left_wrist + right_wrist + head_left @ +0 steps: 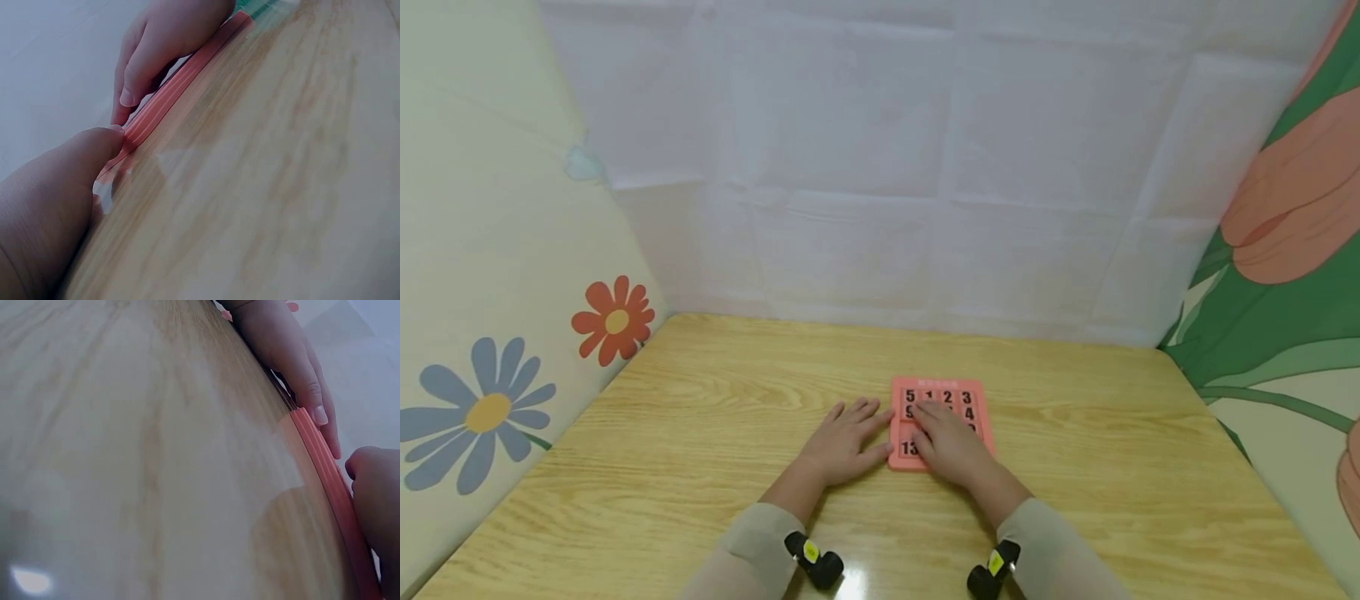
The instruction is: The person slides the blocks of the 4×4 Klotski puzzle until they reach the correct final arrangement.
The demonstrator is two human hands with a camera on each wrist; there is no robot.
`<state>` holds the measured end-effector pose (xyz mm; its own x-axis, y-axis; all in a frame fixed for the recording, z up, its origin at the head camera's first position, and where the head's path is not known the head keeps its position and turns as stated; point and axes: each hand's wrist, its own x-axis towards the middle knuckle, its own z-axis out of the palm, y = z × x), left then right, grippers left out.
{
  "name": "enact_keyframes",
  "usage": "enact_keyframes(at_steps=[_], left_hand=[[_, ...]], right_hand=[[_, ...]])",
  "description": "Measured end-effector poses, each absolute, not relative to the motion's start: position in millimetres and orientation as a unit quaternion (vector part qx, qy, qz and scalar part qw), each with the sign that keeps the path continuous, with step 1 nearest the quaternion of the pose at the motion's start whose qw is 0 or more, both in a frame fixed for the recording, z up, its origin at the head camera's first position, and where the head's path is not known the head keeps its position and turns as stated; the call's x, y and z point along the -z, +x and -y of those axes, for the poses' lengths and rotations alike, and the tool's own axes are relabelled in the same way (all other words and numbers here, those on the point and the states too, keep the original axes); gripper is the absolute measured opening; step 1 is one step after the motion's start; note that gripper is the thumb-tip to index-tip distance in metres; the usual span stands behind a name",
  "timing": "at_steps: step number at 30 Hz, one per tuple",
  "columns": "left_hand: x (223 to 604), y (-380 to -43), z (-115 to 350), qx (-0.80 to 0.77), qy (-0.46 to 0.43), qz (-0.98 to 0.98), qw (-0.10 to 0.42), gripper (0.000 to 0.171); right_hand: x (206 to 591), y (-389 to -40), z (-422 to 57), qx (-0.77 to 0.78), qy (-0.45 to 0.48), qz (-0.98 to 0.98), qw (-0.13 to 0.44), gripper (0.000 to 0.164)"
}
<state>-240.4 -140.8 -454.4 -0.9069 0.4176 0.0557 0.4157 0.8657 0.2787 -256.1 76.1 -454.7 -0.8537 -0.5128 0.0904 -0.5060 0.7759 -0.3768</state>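
A pink sliding number puzzle (937, 384) lies flat on the table, with black numerals on its tiles; 5, 1, 2 and 3 make up its top row. My left hand (847, 442) rests on the table with fingers spread, its thumb and a fingertip touching the puzzle's left edge. Over the lower right tiles lies my right hand (952, 443), fingertips on the tile face, hiding several numerals. In the left wrist view, the left thumb (106, 142) meets the corner of the pink frame (178, 84). The right wrist view shows the frame's side (328, 475) between both hands.
The wood-grain table (700, 400) stretches to both sides. A white cloth (850, 167) hangs behind it. Flower-printed panels stand at the left (490, 250) and right (1262, 333). Black wrist cameras (815, 562) sit on both sleeves.
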Motion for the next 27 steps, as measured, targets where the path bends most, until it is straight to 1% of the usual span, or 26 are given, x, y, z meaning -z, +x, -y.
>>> enact_keyframes(at_steps=[7, 16, 27], left_hand=[[454.1, -240.4, 139.8, -0.141, 0.214, -0.966, 0.004, 0.061], [453.6, -240.0, 139.9, -0.144, 0.216, -0.966, 0.004, 0.06], [455.9, -241.0, 140.9, -0.144, 0.216, -0.966, 0.002, 0.06]], right_hand=[[453.8, -256.2, -75.9, 0.19, -0.268, -0.944, 0.017, 0.05], [456.0, -252.4, -77.0, 0.185, -0.276, -0.943, 0.004, 0.049], [455.9, -245.1, -78.9, 0.186, -0.282, -0.941, 0.005, 0.049]])
